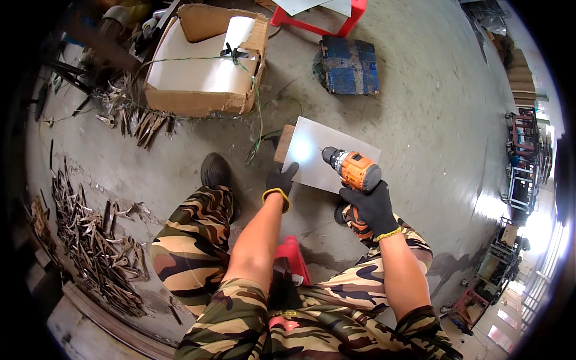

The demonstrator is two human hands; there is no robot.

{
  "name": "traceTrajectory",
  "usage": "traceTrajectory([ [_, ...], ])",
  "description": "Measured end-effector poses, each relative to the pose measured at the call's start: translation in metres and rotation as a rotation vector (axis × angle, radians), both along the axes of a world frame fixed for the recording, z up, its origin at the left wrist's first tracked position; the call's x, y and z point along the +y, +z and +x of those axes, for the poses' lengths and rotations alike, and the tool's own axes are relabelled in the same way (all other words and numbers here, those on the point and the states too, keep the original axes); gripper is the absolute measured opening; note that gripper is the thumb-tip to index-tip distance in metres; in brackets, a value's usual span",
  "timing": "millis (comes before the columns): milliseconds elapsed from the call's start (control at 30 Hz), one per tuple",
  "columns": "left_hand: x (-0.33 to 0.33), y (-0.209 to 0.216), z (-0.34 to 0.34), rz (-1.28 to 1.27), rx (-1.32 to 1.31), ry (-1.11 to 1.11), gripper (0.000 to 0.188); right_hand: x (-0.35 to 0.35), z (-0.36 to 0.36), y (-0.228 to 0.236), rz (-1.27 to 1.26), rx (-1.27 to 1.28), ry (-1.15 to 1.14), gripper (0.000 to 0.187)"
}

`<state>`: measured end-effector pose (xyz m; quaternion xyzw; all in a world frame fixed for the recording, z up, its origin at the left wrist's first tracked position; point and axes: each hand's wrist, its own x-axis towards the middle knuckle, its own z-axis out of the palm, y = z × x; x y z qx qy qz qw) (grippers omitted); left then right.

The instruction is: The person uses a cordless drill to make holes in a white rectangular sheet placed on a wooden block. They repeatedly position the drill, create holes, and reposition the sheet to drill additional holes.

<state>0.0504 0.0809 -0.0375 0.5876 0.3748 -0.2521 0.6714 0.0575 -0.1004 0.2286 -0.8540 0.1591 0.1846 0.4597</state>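
Note:
An orange and black cordless drill (355,170) is gripped in my gloved right hand (373,209), its thin bit pointing left over a flat grey metal sheet (318,171). The drill's light throws a bright spot on the sheet's left part. Whether the bit touches the metal I cannot tell. My gloved left hand (281,180) presses the near left corner of the sheet, thumb stretched on top and the other fingers partly hidden. A wooden block (284,144) shows under the sheet's left edge.
Beyond the sheet lie a cardboard box (207,103) with a white roll and a taped blue bundle (350,66). Green cord (259,114) trails across the floor. Locking pliers (105,252) are heaped at left. A red stool (292,255) is beneath me; another (354,18) holds sheets.

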Motion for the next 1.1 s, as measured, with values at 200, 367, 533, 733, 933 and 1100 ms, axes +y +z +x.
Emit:
traceTrajectory([
  [200, -0.013, 0.058, 0.016, 0.275, 0.035, -0.002, 0.067, 0.004, 0.004, -0.021, -0.141, -0.002, 0.053, 0.033],
  [367, -0.032, 0.074, 0.020, 0.677, 0.180, -0.021, 0.077, 0.014, 0.009, -0.044, -0.134, 0.045, 0.039, 0.033],
  [533, -0.048, 0.082, 0.020, 0.815, 0.134, 0.089, 0.083, 0.022, 0.012, -0.072, -0.105, 0.122, -0.012, 0.033],
  [733, -0.055, 0.073, 0.006, 0.884, -0.033, 0.170, 0.058, 0.015, 0.006, -0.090, -0.138, 0.064, 0.115, 0.032],
  [933, -0.072, 0.121, 0.016, -0.370, 0.016, 0.572, 0.052, 0.033, 0.025, -0.078, -0.128, 0.083, 0.094, 0.034],
  [1100, -0.060, 0.114, 0.023, -1.270, 0.001, 0.873, 0.052, 0.035, 0.027, -0.080, -0.239, 0.092, 0.184, 0.037],
])
